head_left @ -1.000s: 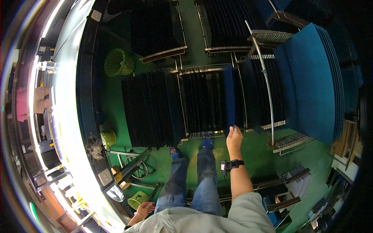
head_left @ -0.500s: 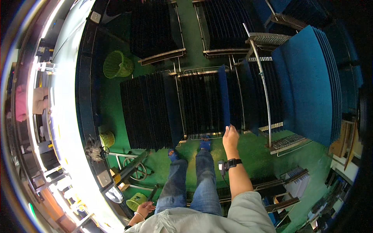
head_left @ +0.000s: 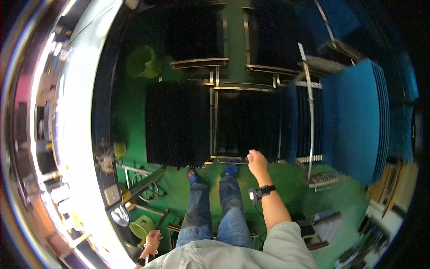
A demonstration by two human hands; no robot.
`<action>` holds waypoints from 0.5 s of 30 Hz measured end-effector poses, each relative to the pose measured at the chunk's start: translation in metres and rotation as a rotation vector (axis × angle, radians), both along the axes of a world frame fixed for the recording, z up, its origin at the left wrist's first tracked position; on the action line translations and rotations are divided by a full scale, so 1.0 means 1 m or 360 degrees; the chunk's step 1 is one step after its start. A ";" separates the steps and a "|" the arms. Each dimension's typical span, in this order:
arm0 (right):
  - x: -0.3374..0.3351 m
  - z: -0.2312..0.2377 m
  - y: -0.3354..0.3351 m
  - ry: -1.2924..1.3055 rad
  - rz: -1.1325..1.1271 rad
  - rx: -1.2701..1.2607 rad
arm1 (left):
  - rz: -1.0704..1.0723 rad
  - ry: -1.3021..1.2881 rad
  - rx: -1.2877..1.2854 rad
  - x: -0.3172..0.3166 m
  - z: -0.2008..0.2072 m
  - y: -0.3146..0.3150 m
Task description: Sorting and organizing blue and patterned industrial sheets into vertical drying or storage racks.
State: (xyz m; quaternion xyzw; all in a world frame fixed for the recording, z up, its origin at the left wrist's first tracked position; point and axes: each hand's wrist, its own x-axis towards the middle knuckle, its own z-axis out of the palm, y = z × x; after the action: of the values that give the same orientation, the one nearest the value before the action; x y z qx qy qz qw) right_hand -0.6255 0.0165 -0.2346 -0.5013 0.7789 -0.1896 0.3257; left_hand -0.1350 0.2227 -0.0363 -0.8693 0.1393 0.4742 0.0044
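My right hand (head_left: 257, 161) reaches forward to the near edge of the middle rack of dark panels (head_left: 248, 119). Its fingers are curled closed; blur and the dark panels hide what, if anything, they grip. Beside it on the left stands another row of dark upright panels (head_left: 177, 125). To the right are large blue panels (head_left: 354, 121), upright and packed closely on their rack. My left hand (head_left: 153, 238) hangs low on the left, its fingers loosely bent and nothing visible in it, near a green basket (head_left: 142, 227).
A long bright white surface (head_left: 74, 112) runs along the left side. Below it is a handwheel (head_left: 145, 190) on a frame. More racked dark panels (head_left: 197, 33) stand farther off, near another green basket (head_left: 143, 62). Metal posts (head_left: 311, 107) rise between the racks.
My right hand has moved slightly left and nearer. The blue panel standing out at its fingertips no longer shows apart from the dark ones. My left hand has shifted left; the view has turned slightly.
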 end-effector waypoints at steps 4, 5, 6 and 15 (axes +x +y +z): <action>0.053 -0.005 0.013 -0.0313 0.0496 0.0144 | -0.0181 0.0173 0.0116 -0.031 -0.008 0.021; 0.072 -0.005 0.016 -0.0346 0.0609 0.0146 | -0.0230 0.0230 0.0171 -0.041 -0.015 0.028; 0.090 -0.004 0.017 -0.0345 0.0759 0.0270 | -0.0252 0.0332 0.0214 -0.049 -0.019 0.034; 0.241 -0.040 0.028 -0.0316 0.1655 0.0642 | -0.0517 0.0652 0.0334 -0.090 -0.078 0.141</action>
State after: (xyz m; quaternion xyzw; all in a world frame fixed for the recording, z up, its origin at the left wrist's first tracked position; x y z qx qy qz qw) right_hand -0.3849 0.0447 -0.2742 -0.7265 0.4159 0.1020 0.5374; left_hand -0.2250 0.3638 -0.1143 -0.7165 0.2250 0.6449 0.1422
